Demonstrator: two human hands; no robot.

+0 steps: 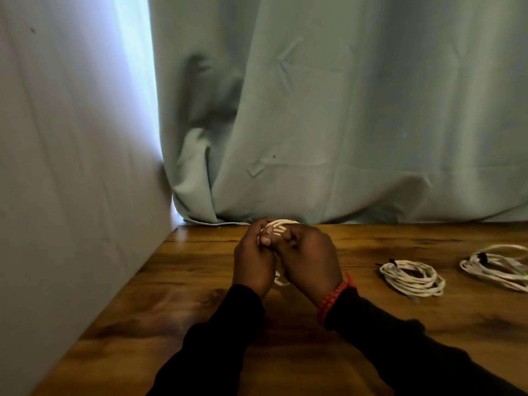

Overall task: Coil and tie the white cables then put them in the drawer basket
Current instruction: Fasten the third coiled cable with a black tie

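Head view, items as you see them:

Counter (371, 332): wood surface, brown, with dark grain patches; it meets a pale wall on your left and a curtain at the back.

Cable in hand (281, 223): white cord, gathered into several loops. It sits between your two hands, raised over the middle of the counter near its far edge. Loops arch out above your knuckles; a short length shows below your palms (281, 281).

Left hand (253, 261): fingers curled around the loops, thumb pressed on the strands.

Right hand (310, 261): fingers clenched on the same bundle, touching the left hand. An orange-red braided bracelet (334, 298) circles this wrist. Both sleeves are black.

Coiled cable, nearer (413, 278): white, wound into a flat oval ring, lying on the counter to your right, with a small dark tie (393, 262) at its far left edge.

Coiled cable, farther (497, 264): white, similar flat ring, just beside the first, partly cut off by the right edge of the picture, also with a dark tie (483, 256).

Curtain (343, 124): pale green cloth, creased, hanging in folds down to the counter's back edge.

No drawer basket appears in view.
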